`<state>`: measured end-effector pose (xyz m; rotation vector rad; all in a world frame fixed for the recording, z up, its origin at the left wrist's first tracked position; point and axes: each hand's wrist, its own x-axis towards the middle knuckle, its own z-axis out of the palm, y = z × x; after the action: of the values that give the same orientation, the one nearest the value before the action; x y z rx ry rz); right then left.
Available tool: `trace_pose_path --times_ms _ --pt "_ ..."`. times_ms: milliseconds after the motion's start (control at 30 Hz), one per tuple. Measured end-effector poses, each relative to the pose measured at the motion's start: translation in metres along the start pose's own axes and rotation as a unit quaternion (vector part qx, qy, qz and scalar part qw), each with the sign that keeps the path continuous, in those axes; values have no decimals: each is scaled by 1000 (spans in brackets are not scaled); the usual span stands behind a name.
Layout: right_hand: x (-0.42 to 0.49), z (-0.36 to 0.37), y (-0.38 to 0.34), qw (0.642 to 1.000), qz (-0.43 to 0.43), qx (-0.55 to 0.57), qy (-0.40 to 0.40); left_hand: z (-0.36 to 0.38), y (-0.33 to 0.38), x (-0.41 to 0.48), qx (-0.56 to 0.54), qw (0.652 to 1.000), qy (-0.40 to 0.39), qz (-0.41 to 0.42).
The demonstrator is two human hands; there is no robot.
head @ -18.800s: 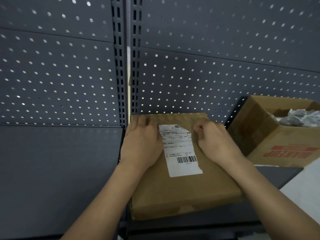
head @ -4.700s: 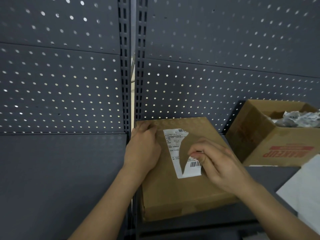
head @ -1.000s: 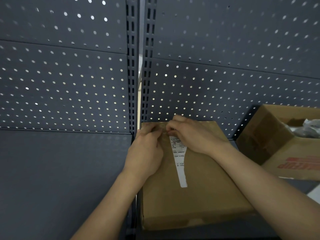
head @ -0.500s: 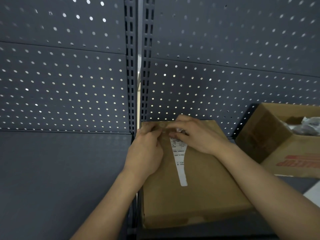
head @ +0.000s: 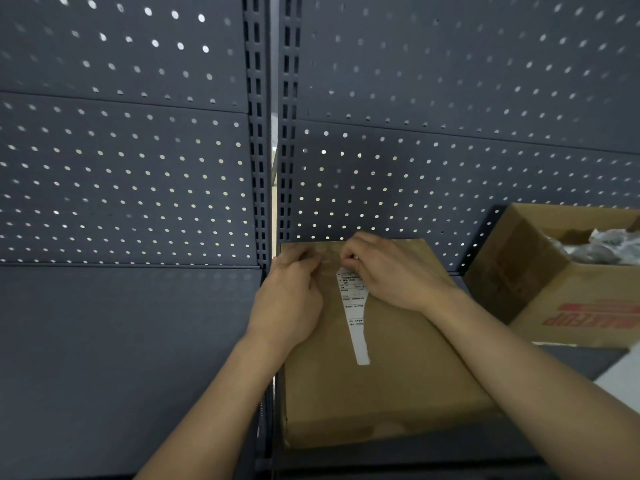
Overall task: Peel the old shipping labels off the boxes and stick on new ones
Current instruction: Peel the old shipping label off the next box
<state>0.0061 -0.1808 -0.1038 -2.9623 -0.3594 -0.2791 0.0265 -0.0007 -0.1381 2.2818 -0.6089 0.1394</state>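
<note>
A flat brown cardboard box [head: 388, 386] lies on the dark shelf. Only a narrow torn strip of the old white shipping label [head: 355, 317] is left on its top, tapering toward me. My left hand [head: 289, 299] rests on the box's far left part, fingers curled beside the strip. My right hand [head: 394, 271] is at the strip's far end, its fingertips pinched at the label's top edge. The pinch itself is partly hidden by the fingers.
An open brown carton [head: 561, 282] with red print, holding crumpled wrapping, stands to the right. A white sheet [head: 623, 379] pokes in at the right edge. Grey perforated panels [head: 138, 168] and a slotted upright [head: 263, 133] rise behind the box.
Since the first frames most of the label has been torn away, leaving a thin strip. Over the last second my hands barely shifted at the strip's far end.
</note>
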Motion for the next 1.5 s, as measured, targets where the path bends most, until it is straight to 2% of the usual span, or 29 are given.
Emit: trace_pose_path --times_ms 167,567,667,767,900,1000,1100,1167,1300,1400,1500 --pt "-10 2 8 992 -18 -115 50 -3 7 -1 11 1000 -10 -20" --pt "-28 -4 17 992 -64 -11 110 -3 6 0 19 999 -13 -27" --pt "-33 -6 14 994 -63 24 90 -2 4 0 16 1000 -11 -24" --pt "-34 -8 12 995 -33 86 35 -1 4 0 8 1000 -8 -22" --pt "-34 -2 14 999 -24 42 9 0 3 1 4 1000 -9 -17" --pt "-34 -2 17 996 14 86 5 0 3 1 1 1000 -7 -15" --pt "-34 -3 24 998 21 53 18 -1 3 0 9 1000 -14 -19" --pt "-33 -3 27 995 25 100 -4 -1 3 0 8 1000 -14 -19" --pt "-28 0 23 995 -36 90 7 0 3 1 4 1000 -14 -23" --pt "-28 1 19 993 -55 99 36 1 2 1 2 1000 -10 -20" --pt "-34 2 18 993 -73 62 70 2 0 1 -3 1000 -7 -12"
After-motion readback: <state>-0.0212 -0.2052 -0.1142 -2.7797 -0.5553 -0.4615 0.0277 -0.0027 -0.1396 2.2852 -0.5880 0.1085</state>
